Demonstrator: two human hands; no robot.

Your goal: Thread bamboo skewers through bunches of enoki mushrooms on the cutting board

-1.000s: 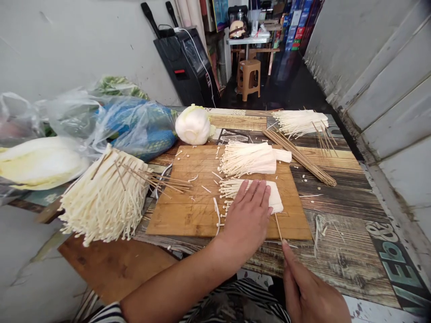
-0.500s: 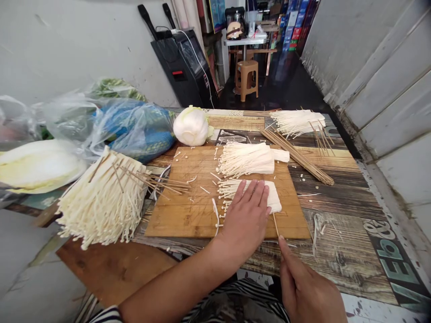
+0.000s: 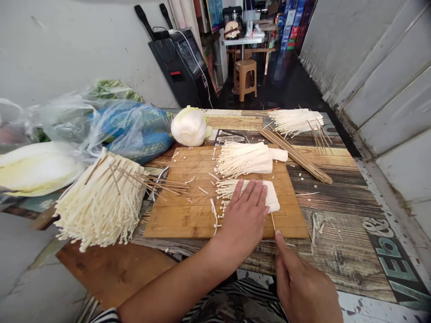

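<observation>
At the board's near half: front bunch (image 3: 272, 195) of mushrooms lies flat on the board (image 3: 183, 217), caps toward the board's left edge, base toward its right edge.
Left hand (image 3: 245, 220): palm down across the front bunch, fingers straight and close together, nothing gripped. Probable purpose: to keep the stems flat and stop sideways slip.
Right hand (image 3: 301, 282): closed narrow on a thin stick (image 3: 273, 222) at the board's near edge.
Stick line: from the fingers to the near side of the front bunch, close to its base. Its far tip is out of sight; depth cannot be told. The denser base presumably offers firmer hold than the loose caps.
Board, far half: second bunch (image 3: 245, 159), parallel to the first, with a narrow piece (image 3: 279, 155) at its base end.
Loose sticks (image 3: 299, 159): bundled slantwise on the counter (image 3: 340, 246), just beside the board's far right corner, seemingly for easy reach by the right hand.
Counter, far right corner: skewered bunch (image 3: 296, 120), stick ends toward the near edge.
Counter, left end: skewered stack (image 3: 101, 197), caps hanging toward the near edge, sticks projecting over the board's left edge.
Counter, far edge: cabbage (image 3: 190, 126), beside the bags (image 3: 134, 121), set back from the working area.
</observation>
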